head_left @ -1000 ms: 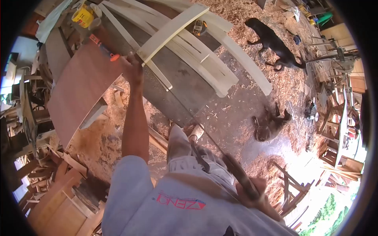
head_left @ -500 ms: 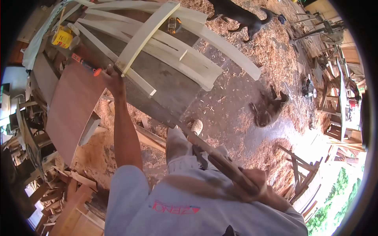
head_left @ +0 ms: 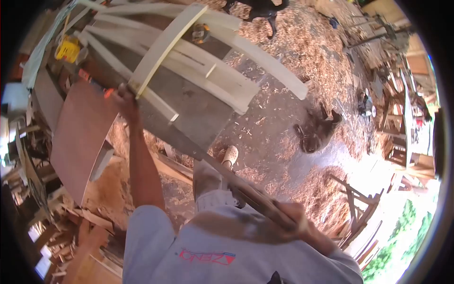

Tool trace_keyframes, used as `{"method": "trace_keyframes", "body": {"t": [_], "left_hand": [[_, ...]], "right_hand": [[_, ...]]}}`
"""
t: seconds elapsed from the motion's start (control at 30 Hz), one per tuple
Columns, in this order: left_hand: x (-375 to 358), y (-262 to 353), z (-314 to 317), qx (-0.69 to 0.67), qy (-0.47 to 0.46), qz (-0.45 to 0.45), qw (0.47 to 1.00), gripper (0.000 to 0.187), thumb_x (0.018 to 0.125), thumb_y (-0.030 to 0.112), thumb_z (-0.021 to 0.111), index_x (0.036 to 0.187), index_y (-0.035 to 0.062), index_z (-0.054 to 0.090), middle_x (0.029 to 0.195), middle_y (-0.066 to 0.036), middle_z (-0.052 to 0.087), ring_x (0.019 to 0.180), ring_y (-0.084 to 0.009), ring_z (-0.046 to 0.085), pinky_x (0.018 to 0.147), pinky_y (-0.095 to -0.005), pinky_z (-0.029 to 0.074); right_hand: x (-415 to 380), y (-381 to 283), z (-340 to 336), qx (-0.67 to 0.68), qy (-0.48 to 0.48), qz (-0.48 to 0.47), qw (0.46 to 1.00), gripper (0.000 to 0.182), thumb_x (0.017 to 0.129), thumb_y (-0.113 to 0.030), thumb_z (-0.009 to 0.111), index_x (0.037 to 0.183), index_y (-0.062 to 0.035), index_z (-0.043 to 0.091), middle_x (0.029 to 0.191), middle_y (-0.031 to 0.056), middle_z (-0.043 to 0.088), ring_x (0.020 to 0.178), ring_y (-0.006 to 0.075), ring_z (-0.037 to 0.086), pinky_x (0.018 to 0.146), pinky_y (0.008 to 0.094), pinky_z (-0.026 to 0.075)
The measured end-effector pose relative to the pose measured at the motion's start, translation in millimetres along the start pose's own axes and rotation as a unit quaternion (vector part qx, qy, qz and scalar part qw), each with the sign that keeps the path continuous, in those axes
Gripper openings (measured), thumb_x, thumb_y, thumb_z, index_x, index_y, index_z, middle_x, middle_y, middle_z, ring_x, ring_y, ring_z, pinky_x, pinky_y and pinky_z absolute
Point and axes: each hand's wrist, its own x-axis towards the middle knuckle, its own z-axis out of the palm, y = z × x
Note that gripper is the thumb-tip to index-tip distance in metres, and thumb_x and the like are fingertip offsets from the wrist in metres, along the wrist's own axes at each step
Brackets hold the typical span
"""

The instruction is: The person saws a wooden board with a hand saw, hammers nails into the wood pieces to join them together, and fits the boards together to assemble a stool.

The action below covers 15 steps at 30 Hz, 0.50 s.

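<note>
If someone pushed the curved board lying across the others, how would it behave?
The crosswise board looks stiff, a solid arc spanning the other boards. Being narrow, it is probably light; resting on top, it might pivot.

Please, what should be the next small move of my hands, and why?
Probably, steady the curved board with the left hand before moving the long tool in the right hand: the board lies across several pale strips, the left hand is at its near end, and the tool slants toward the dark surface.

Head camera | worn on head | faces forward, down | shirt close, boards farther | single view
</note>
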Motion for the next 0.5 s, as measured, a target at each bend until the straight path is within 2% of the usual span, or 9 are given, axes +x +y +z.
{"method": "trace_keyframes", "body": {"t": [0.1, 0.13, 0.17, 0.2, 0.27, 0.37, 0.4, 0.47, 0.5], "left_hand": [[7, -26, 6, 0.035, 0.013, 0.021, 0.999, 0.042, 0.096, 0.033, 0.049, 0.094, -0.0094, 0.05, 0.085, -0.02, 0.056, 0.081, -0.0289, 0.054, 0.077, -0.0403, 0.042], [9, -28, 5, 0.055, 0.01, 0.031, 0.998, 0.041, 0.096, 0.032, 0.048, 0.095, -0.009, 0.05, 0.086, -0.022, 0.057, 0.082, -0.0317, 0.055, 0.078, -0.0416, 0.041], [16, -37, 5, 0.059, 0.017, 0.031, 0.998, 0.041, 0.096, 0.032, 0.048, 0.095, -0.009, 0.05, 0.086, -0.022, 0.057, 0.082, -0.0317, 0.055, 0.078, -0.0416, 0.041], [20, -44, 9, 0.066, 0.039, 0.125, 0.989, 0.04, 0.097, 0.031, 0.048, 0.094, -0.0084, 0.05, 0.086, -0.023, 0.056, 0.082, -0.0344, 0.054, 0.078, -0.0432, 0.041], [15, -50, 12, 0.076, 0.06, 0.21, 0.973, 0.039, 0.097, 0.031, 0.047, 0.093, -0.0077, 0.051, 0.086, -0.025, 0.056, 0.082, -0.0371, 0.054, 0.078, -0.0448, 0.041], [10, -45, 12, 0.25, 0.05, 0.243, 0.936, 0.039, 0.097, 0.03, 0.047, 0.087, -0.0074, 0.049, 0.083, -0.025, 0.054, 0.08, -0.0362, 0.053, 0.075, -0.0456, 0.04], [14, -43, 15, 0.251, 0.054, 0.243, 0.935, 0.039, 0.097, 0.03, 0.047, 0.087, -0.0074, 0.049, 0.083, -0.025, 0.054, 0.08, -0.0362, 0.053, 0.075, -0.0456, 0.04], [11, -45, 15, 0.081, 0.012, 0.039, 0.996, 0.035, 0.095, 0.029, 0.049, 0.091, -0.0055, 0.051, 0.087, -0.025, 0.057, 0.085, -0.0435, 0.055, 0.078, -0.0492, 0.042], [2, -26, 13, 0.058, 0.038, 0.035, 0.997, 0.036, 0.095, 0.032, 0.05, 0.09, -0.0039, 0.051, 0.087, -0.025, 0.057, 0.086, -0.0416, 0.056, 0.078, -0.0482, 0.042]], "right_hand": [[-7, 20, 20, -0.245, 0.001, -0.055, 0.968, 0.029, 0.08, -0.002, 0.065, 0.109, 0.0048, 0.065, 0.08, 0.015, 0.068, 0.057, 0.0172, 0.064, 0.052, 0.0306, 0.049], [29, 18, 17, -0.006, -0.063, 0.111, 0.992, 0.032, 0.083, -0.004, 0.062, 0.114, 0.0026, 0.064, 0.083, 0.0127, 0.068, 0.057, 0.0131, 0.063, 0.05, 0.0284, 0.048], [90, 18, 53, 0.143, 0.083, 0.046, 0.985, 0.021, 0.086, -0.007, 0.062, 0.105, 0.001, 0.066, 0.079, 0.0079, 0.065, 0.058, 0.0094, 0.058, 0.049, 0.0261, 0.045], [139, 23, 51, 0.173, -0.061, 0.181, 0.966, 0.01, 0.086, -0.007, 0.061, 0.094, -0.0003, 0.063, 0.073, 0.0025, 0.061, 0.058, 0.0082, 0.054, 0.05, 0.0242, 0.044], [219, 25, 87, 0.069, 0.045, 0.015, 0.996, 0.01, 0.084, -0.013, 0.063, 0.087, -0.0044, 0.061, 0.064, 0.0004, 0.057, 0.053, 0.0096, 0.052, 0.051, 0.0288, 0.045], [198, 8, 82, 0.038, 0.114, 0.0, 0.993, 0.012, 0.083, -0.018, 0.065, 0.086, -0.0061, 0.062, 0.063, 0.0023, 0.057, 0.055, 0.0099, 0.052, 0.053, 0.0295, 0.045], [165, 8, 67, 0.036, 0.051, 0.096, 0.993, 0.011, 0.081, -0.014, 0.066, 0.086, -0.0051, 0.063, 0.062, 0.0055, 0.057, 0.056, 0.0102, 0.053, 0.053, 0.029, 0.045], [77, 15, 39, 0.015, 0.063, 0.035, 0.997, 0.01, 0.078, -0.002, 0.064, 0.087, 0.0001, 0.062, 0.06, 0.0057, 0.054, 0.051, 0.0102, 0.053, 0.046, 0.0292, 0.043], [36, 12, 21, -0.037, 0.044, -0.021, 0.998, 0.016, 0.079, 0.001, 0.062, 0.095, 0.0026, 0.064, 0.062, 0.005, 0.056, 0.049, 0.011, 0.053, 0.042, 0.028, 0.04]]}}
